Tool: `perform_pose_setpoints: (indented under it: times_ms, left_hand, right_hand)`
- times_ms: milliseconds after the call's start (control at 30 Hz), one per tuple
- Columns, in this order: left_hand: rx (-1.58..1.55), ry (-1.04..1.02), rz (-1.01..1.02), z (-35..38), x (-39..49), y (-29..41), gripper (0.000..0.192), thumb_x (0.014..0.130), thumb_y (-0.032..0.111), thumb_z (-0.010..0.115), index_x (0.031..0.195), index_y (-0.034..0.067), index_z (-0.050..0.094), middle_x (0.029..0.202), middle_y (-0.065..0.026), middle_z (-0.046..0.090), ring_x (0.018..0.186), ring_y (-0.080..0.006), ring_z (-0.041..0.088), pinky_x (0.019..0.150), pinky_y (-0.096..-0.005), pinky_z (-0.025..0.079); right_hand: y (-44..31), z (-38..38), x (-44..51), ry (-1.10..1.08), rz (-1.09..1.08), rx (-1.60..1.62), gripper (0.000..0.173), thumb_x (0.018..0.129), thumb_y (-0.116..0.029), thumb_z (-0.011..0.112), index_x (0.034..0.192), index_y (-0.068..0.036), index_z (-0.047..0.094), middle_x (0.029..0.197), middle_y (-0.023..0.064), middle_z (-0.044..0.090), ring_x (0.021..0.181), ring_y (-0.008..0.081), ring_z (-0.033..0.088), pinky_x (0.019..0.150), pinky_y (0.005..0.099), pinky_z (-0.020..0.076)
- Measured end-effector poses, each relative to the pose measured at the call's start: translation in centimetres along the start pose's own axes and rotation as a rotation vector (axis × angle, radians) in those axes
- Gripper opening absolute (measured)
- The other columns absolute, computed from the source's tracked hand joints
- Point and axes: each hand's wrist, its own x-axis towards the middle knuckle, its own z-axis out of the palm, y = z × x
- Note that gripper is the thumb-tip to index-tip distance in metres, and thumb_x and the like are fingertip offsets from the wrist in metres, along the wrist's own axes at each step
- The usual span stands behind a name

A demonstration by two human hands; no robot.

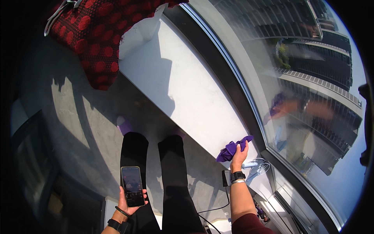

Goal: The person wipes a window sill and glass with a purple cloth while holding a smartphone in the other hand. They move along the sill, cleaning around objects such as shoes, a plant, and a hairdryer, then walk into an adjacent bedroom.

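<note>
My left hand (pixel 128 201) holds a smartphone (pixel 133 186) upright in front of my left leg, its lit screen facing me. A dark band and a black watch are on that wrist. Over the near end of a white window sill (pixel 187 87), my right hand (pixel 240 153) grips a crumpled purple cloth (pixel 230 150). The cloth lies at the sill's surface, close to the dark window frame (pixel 222 64). A black watch and a silver bracelet circle my right wrist. The window glass mirrors the right hand and cloth.
A light-blue device with a white looped cable (pixel 257 166) stands on the sill beside my right wrist. A black box (pixel 225 178) with a black cord is at the sill's edge. Red patterned fabric (pixel 99 41) hangs at the far end. My slippered feet (pixel 124 125) stand on the grey floor (pixel 102 125).
</note>
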Motion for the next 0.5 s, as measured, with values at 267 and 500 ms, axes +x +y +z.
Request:
perform_pose_setpoints:
  times_ms: [267, 500]
  left_hand:
    - [-0.02, -0.004, -0.006, 0.1, -0.5, 1.4, 0.097, 0.081, 0.083, 0.036, 0.136, 0.003, 0.046, 0.122, -0.0213, 0.059, 0.1, -0.0329, 0.063, 0.087, -0.0563, 0.051]
    - [-0.05, 0.002, 0.019, 1.3, -1.0, 2.3, 0.095, 0.081, 0.082, 0.036, 0.136, 0.005, 0.046, 0.12, -0.0218, 0.059, 0.099, -0.0337, 0.063, 0.086, -0.0571, 0.052]
  right_hand:
    - [-14.3, 15.7, -4.3, -0.102, -0.683, -0.207, 0.056, 0.074, 0.01, 0.051, 0.128, -0.004, 0.054, 0.136, 0.0152, 0.049, 0.129, 0.0326, 0.044, 0.113, 0.0408, 0.0311]
    - [-35.1, 29.1, -2.1, -0.073, -1.565, -0.258, 0.051, 0.078, 0.001, 0.06, 0.128, -0.011, 0.057, 0.131, 0.0066, 0.053, 0.125, 0.0258, 0.046, 0.1, 0.0387, 0.0393]
